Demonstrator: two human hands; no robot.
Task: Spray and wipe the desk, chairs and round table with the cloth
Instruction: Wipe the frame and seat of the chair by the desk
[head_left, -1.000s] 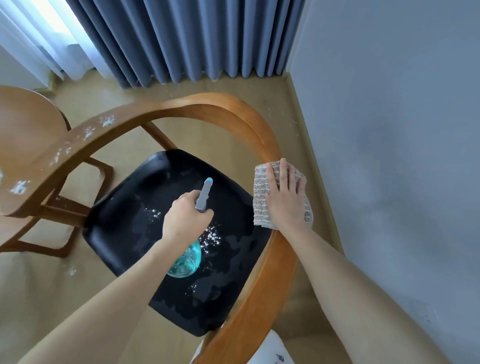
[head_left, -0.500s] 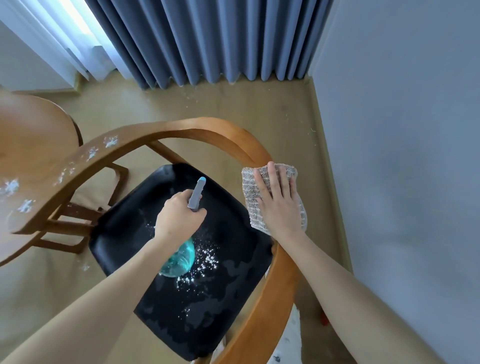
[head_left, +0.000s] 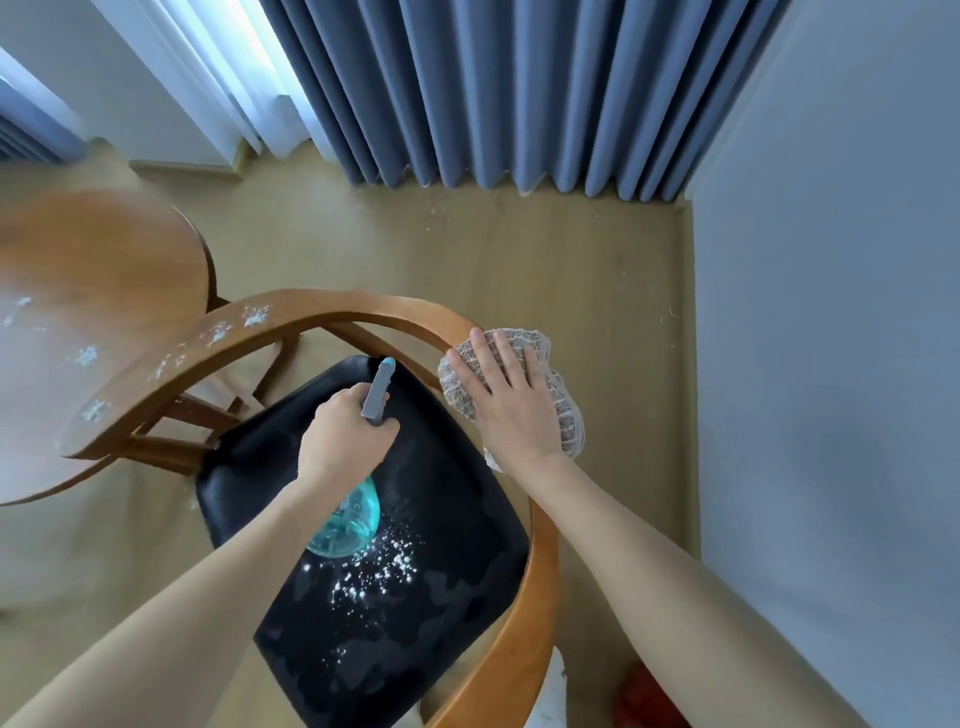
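Note:
A wooden chair with a curved armrest rail (head_left: 322, 312) and a black seat (head_left: 431, 519) stands below me. My left hand (head_left: 343, 441) grips a teal spray bottle (head_left: 348, 525) with a grey nozzle, held over the seat. My right hand (head_left: 509, 405) presses flat on a beige knitted cloth (head_left: 561, 410) on the rail's right bend. White specks dot the seat's middle and the rail's left part.
A round wooden table (head_left: 88, 291) with white specks stands at the left, touching the chair's rail. Grey-blue curtains (head_left: 519, 88) hang behind, a grey wall (head_left: 831, 364) runs along the right. A red object (head_left: 644, 696) lies on the floor at bottom right.
My right hand has slid the cloth along the rail, up and away from me toward the curved back. The left hand holds the bottle over the seat as before. The camera tilted up.

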